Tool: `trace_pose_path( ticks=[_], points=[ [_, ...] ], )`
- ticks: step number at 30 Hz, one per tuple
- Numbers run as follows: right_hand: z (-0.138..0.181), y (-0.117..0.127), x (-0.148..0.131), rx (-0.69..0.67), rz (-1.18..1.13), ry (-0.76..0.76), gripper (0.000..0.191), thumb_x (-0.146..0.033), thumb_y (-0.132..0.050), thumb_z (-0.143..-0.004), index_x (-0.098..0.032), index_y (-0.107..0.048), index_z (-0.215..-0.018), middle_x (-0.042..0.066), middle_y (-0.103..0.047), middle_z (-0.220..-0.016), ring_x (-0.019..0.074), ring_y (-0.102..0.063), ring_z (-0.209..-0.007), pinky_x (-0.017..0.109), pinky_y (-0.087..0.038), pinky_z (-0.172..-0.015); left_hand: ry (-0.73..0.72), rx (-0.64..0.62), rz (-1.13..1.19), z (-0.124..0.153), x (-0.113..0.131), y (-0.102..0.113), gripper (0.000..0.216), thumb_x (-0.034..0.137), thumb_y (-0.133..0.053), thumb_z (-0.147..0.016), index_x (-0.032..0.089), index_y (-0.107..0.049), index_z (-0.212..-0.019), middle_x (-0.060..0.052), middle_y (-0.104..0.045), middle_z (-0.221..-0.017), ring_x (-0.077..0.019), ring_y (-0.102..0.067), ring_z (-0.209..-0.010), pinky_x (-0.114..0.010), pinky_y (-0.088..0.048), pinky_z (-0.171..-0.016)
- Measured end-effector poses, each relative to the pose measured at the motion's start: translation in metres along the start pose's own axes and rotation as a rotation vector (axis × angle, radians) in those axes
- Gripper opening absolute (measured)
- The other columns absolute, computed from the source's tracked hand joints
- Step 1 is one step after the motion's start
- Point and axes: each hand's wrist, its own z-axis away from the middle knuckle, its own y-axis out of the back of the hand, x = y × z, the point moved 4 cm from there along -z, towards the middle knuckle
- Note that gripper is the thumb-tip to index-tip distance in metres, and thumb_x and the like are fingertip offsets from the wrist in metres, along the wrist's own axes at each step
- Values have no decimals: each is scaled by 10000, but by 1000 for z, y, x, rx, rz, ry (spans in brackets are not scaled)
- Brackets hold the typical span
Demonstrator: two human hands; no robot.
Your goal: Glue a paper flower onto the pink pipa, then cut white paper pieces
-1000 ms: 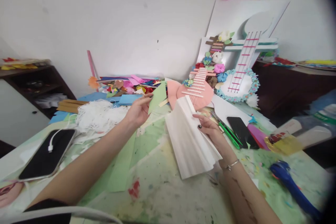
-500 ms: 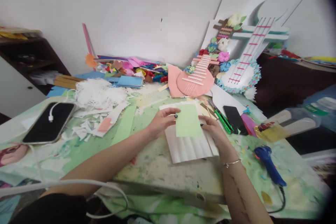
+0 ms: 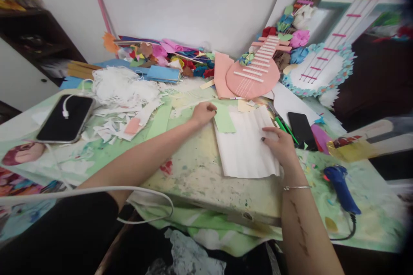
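My left hand (image 3: 204,113) is closed, its fingertips pinching the left edge of a small light green paper piece (image 3: 225,119). That piece lies over the upper left corner of a white, slightly creased paper sheet (image 3: 247,150) on the table. At the sheet's right side, my right hand (image 3: 280,144) rests with thumb and fingers apart, touching the paper and gripping nothing I can see. A pink paper guitar (image 3: 254,73) leans just beyond the sheet.
Blue glue gun (image 3: 342,187) and black phone (image 3: 301,129) lie right, beside green pens (image 3: 284,126). White shredded paper (image 3: 121,88) and another phone (image 3: 66,118) are left. A white cable (image 3: 97,190) crosses my left arm. A flower-edged paper guitar (image 3: 325,68) stands back right.
My right hand has let go of the green paper and moved right over the white sheet. The green paper has shifted to the sheet's upper left with my left hand. The view has tilted down.
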Motion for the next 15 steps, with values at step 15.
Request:
trace_pose_path(
  ticks=[15],
  points=[
    [0,1,2,156,-389,-129,479,-326,-640,-567,-151,-698,-1009,58,-675,-894,171,-528,-676,293,-406,-640,-158,-537,344,-29,21,-16,116,85,-696,-571,115,-724,-679,-33,-703,-681,-120,-623,-682,-222,-467,-705]
  ],
)
